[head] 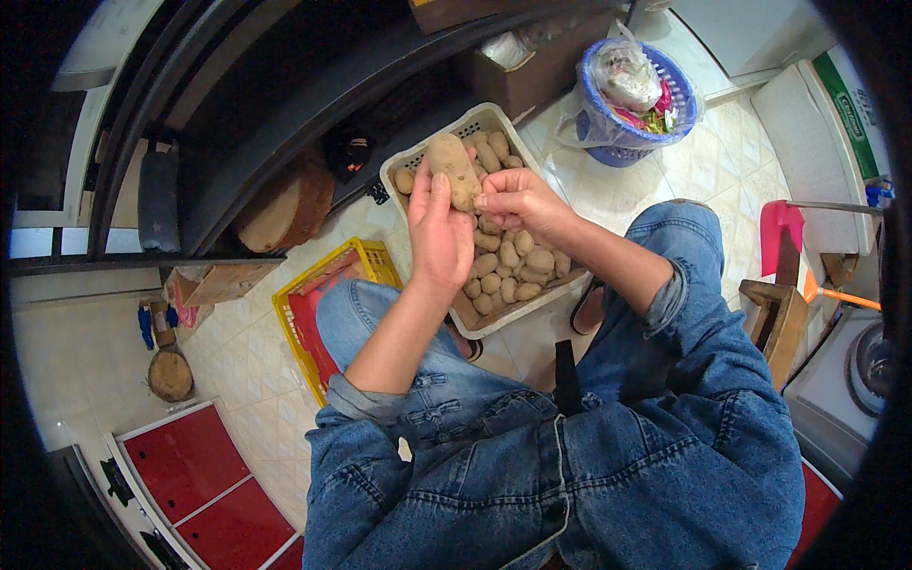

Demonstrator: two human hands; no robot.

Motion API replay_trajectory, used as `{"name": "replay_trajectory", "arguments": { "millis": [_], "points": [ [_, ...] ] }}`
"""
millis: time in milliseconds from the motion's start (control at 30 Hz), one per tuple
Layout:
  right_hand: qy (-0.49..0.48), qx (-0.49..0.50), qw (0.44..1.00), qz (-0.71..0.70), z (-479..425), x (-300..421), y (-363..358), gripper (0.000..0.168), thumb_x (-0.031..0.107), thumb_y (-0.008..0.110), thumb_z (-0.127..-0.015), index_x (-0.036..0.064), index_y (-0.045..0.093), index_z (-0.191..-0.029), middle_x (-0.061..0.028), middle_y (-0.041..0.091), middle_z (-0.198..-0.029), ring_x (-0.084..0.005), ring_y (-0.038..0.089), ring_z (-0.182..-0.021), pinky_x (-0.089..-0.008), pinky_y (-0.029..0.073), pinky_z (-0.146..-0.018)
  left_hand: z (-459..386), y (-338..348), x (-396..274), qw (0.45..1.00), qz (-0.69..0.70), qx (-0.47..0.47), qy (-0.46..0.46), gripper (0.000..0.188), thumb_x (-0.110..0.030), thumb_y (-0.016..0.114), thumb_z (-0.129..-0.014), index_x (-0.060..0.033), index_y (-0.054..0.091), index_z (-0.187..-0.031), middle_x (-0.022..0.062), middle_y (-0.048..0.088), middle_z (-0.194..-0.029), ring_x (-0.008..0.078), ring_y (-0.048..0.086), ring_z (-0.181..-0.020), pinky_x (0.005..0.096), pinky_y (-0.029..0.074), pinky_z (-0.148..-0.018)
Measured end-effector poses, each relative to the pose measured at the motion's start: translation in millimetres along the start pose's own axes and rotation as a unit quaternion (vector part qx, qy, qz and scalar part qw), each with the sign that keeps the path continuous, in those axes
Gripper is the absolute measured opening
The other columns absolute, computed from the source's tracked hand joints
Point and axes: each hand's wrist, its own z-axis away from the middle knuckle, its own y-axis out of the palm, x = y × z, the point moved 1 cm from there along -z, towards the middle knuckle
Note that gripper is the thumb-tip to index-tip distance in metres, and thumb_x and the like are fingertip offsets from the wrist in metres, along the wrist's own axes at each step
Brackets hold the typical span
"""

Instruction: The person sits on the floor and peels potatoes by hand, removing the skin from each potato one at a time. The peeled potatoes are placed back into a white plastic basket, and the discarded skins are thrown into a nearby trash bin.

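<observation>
A large, long potato (452,165) rests in my left hand (443,239), its thumb laid along the near side. My right hand (524,201) has its thumb and forefinger pinched together against the potato's lower end; whether anything small sits between those fingertips cannot be made out. Beneath both hands a whitish plastic crate (491,329) stands on the floor between my feet. Many loose potatoes (509,263) of mixed sizes lie inside it, partly hidden by my hands and forearms.
Left of the crate is a yellow and red plastic crate (299,342), partly behind my knee. A blue basket (618,153) lined with a plastic bag holds waste at the upper right. Dark shelving (285,107) runs along the far side. A wooden stool-like frame (784,313) stands to the right.
</observation>
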Motion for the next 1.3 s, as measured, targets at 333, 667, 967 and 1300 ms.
{"name": "replay_trajectory", "arguments": {
  "millis": [333,667,967,1300],
  "points": [
    [-0.011,-0.001,0.999,-0.044,2.4,-2.4,4.0,0.020,0.017,0.060,-0.082,0.010,0.048,-0.068,0.0027,0.044,-0.059,-0.0044,0.033,-0.050,-0.0197,0.021,-0.044,2.8,9.2,5.7,0.998,-0.030,-0.014,0.056,0.039,-0.016,0.034,-0.097,-0.0060,0.028,-0.134,0.0154,0.039,-0.132,0.0265,0.036,-0.126,0.0425,0.030,-0.105],
    [-0.033,-0.002,0.996,-0.082,2.1,-4.2,3.4,0.022,0.015,0.059,-0.083,0.009,0.048,-0.065,0.0008,0.048,-0.061,-0.0039,0.034,-0.047,-0.0192,0.021,-0.042,1.0,15.0,6.1,0.997,-0.024,-0.015,0.068,0.039,-0.016,0.033,-0.097,-0.0068,0.028,-0.134,0.0136,0.040,-0.131,0.0254,0.036,-0.125,0.0442,0.029,-0.105],
    [-0.028,0.009,0.995,-0.091,4.0,-0.2,5.4,0.020,0.018,0.057,-0.086,0.010,0.048,-0.070,0.0027,0.043,-0.061,-0.0043,0.030,-0.049,-0.0194,0.021,-0.044,-0.1,16.2,6.7,0.997,-0.021,-0.023,0.075,0.040,-0.016,0.034,-0.096,-0.0055,0.028,-0.134,0.0134,0.039,-0.132,0.0254,0.037,-0.126,0.0425,0.031,-0.105],
    [-0.012,0.082,0.991,-0.104,5.8,15.9,3.6,0.005,0.005,0.050,-0.076,0.003,0.054,-0.075,-0.0056,0.055,-0.066,-0.0043,0.034,-0.045,-0.0187,0.023,-0.041,-12.7,-10.7,-6.7,0.991,0.126,0.022,-0.036,0.039,-0.021,0.037,-0.096,-0.0029,0.033,-0.130,0.0142,0.043,-0.126,0.0307,0.037,-0.125,0.0458,0.033,-0.104]
  ]
}}
